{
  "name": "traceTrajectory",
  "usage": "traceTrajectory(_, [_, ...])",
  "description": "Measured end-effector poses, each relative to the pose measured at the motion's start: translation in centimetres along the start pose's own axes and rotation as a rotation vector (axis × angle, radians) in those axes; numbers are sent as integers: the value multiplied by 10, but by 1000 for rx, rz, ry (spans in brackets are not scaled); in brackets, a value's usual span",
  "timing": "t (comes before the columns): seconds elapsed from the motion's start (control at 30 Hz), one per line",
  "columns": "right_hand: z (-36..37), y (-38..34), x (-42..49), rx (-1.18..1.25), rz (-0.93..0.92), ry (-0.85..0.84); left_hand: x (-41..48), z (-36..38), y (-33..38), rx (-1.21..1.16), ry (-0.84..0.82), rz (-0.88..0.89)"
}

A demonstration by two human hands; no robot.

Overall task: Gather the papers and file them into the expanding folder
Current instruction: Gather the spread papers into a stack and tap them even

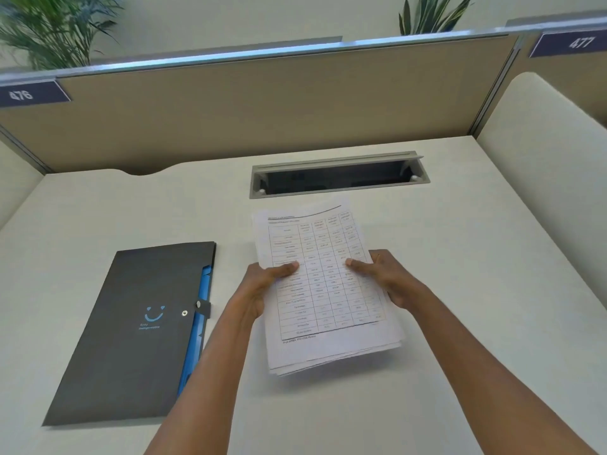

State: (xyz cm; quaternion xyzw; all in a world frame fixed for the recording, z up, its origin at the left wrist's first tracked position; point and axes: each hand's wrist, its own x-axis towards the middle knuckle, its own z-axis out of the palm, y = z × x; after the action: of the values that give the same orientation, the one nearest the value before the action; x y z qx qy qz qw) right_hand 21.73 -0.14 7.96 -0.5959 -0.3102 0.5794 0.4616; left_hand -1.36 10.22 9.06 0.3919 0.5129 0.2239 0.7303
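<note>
A stack of white papers (325,290) with a printed table on the top sheet is held above the white desk at the centre. My left hand (262,284) grips its left edge, thumb on top. My right hand (384,277) grips the right edge the same way. The sheets are loosely aligned, with edges fanning at the bottom. The black expanding folder (138,333) lies flat to the left, closed, with blue inner pockets showing along its right side and its snap strap undone.
An open grey cable tray (338,175) is set into the desk (460,224) behind the papers. A tan partition (262,110) with labels 476 and 477 bounds the back. A cream side panel (542,152) stands at right.
</note>
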Motion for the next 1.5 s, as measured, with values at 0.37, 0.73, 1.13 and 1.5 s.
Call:
traceTrajectory(0.37, [-10,-43,-16,-11,-238,39,-29,20,41,83,-88,507])
traceTrajectory(0.73, [-5,-28,-20,-42,-295,62,-32,20,27,190,-171,620])
traceTrajectory(1.13, [-1,-27,-18,19,-351,80,-18,25,29,176,-153,640])
traceTrajectory(1.5, [-2,-18,-14,-40,-280,103,-10,24,20,151,-132,537])
